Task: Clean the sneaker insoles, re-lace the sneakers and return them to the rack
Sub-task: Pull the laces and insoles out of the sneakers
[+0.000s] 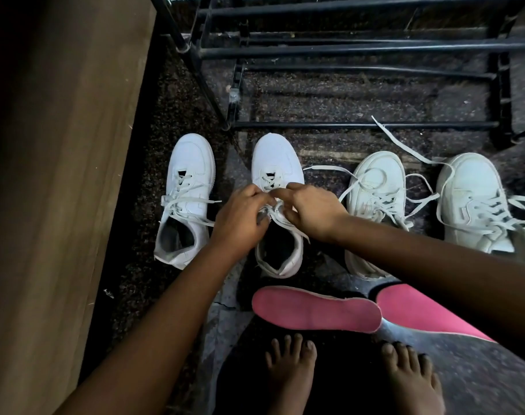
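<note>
FLOOR-LEVEL REPAIRS: A person crouching barefoot on the speckled floor is working the lace of a white sneaker. It is second from the left in a row of four pointing toes-first at the black shoe rack. The left hand is curling its grip round the lace and tongue edge near the top eyelets, apparently steadying the shoe. The right hand is pinching the same lace, index finger raised, seemingly threading or tightening it. The neighbouring white sneaker is sitting loosely laced, while the grey-white sneaker and the far-right sneaker are trailing slack laces. A pink insole and a second pink insole are lying just beyond the bare feet, probably waiting to go back in.
</note>
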Demonstrator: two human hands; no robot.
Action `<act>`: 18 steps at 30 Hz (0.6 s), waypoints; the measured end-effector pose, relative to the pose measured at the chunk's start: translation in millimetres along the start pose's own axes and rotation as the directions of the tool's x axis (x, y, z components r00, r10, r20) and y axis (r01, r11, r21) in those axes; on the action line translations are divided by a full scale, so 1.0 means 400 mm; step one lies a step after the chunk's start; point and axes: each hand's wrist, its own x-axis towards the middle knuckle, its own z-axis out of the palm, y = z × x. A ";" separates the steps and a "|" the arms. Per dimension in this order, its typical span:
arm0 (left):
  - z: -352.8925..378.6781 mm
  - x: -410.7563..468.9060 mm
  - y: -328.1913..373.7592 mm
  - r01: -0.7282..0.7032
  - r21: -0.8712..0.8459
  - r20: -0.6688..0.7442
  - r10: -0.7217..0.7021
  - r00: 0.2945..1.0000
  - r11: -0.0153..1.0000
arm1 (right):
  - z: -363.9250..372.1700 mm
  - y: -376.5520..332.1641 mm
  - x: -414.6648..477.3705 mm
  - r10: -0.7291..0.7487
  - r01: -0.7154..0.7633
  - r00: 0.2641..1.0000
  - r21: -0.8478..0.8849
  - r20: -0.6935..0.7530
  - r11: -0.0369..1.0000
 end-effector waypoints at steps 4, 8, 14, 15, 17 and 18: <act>0.005 0.005 -0.001 -0.011 0.032 -0.043 0.013 0.999 0.999 | 0.013 0.017 -0.002 0.042 -0.038 0.997 0.053 -0.071 0.998; 0.003 0.003 -0.006 -0.048 0.075 -0.088 0.055 0.995 0.996 | 0.005 0.040 -0.020 0.033 -0.019 0.988 0.092 -0.152 0.996; 0.009 -0.006 -0.010 -0.073 0.037 -0.151 0.078 0.986 0.997 | -0.087 0.046 -0.049 0.071 0.029 0.898 0.221 -0.434 0.975; 0.008 -0.007 -0.010 -0.066 0.014 -0.162 0.067 0.984 0.998 | -0.108 0.049 -0.055 0.098 0.043 0.862 0.265 -0.497 0.963; 0.007 -0.008 -0.009 -0.023 -0.047 -0.166 0.015 0.986 0.999 | -0.146 0.048 -0.077 0.156 0.077 0.768 0.330 -0.622 0.941; 0.008 -0.009 -0.010 -0.004 -0.096 -0.169 -0.012 0.986 0.995 | -0.169 0.053 -0.079 0.190 0.107 0.707 0.369 -0.681 0.923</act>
